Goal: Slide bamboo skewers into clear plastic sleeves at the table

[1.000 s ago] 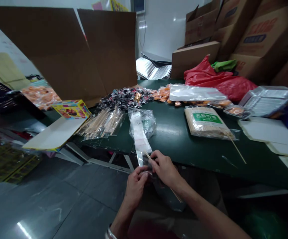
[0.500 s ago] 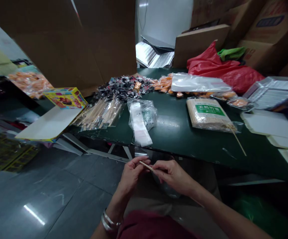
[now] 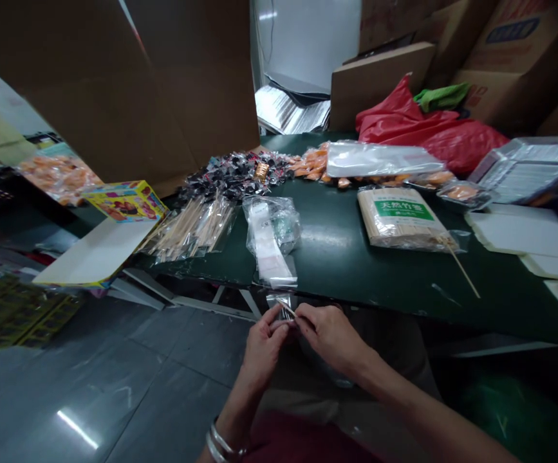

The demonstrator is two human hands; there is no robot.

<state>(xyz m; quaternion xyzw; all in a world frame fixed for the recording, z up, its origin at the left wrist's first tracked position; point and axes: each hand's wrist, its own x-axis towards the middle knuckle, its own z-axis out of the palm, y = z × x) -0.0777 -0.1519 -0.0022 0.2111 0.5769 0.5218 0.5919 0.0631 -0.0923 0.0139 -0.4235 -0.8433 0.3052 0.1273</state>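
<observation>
The right hand pinches 1 wooden stick between thumb and fingers; the stick's tip points up and left, at the clear film. The left hand closes thumb and fingers on the film, just beside the right fingertips. Both hands are positioned in front of the green table's near edge. Directly beyond: a white strip on a crumpled clear bag. Left: wrapped sticks, beside 1 yellow box. Right: 1 green-labelled stick pack.
</observation>
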